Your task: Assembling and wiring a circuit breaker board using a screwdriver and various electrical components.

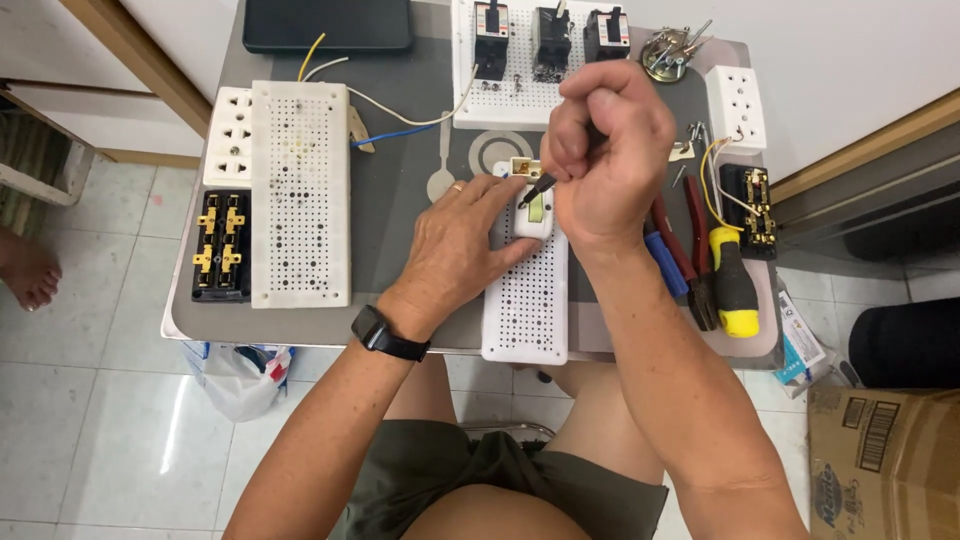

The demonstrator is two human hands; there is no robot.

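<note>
White perforated plastic is what both hands are busy over: a narrow perforated board [526,300] lies lengthwise on the grey table [400,200], its near end reaching the table's front edge. At the board's far end sits a small white switch module [533,212] with a pale green face. The left hand [468,245], a black watch [385,335] on its wrist and a ring on one finger, lies flat and mostly open beside the board's left edge, fingertips pressed against the module to steady it. The right hand [608,150] is closed in a fist around a screwdriver [538,187], whose dark tip points down and touches the module's far end; the handle is hidden inside the fist.

Just right of the board lie red-handled pliers [690,250], a blue-handled tool [665,262] and a yellow-and-black screwdriver [733,285]. Further right of it are a black terminal block [750,205] with yellow wires and a white socket [736,108]. Well left of the board rests a wider perforated panel [300,195], with a white socket strip [228,135] and a black fuse block [221,245] on its far side. Beyond the board's far end stands another perforated panel [540,100] carrying three black breakers [551,38].
</note>
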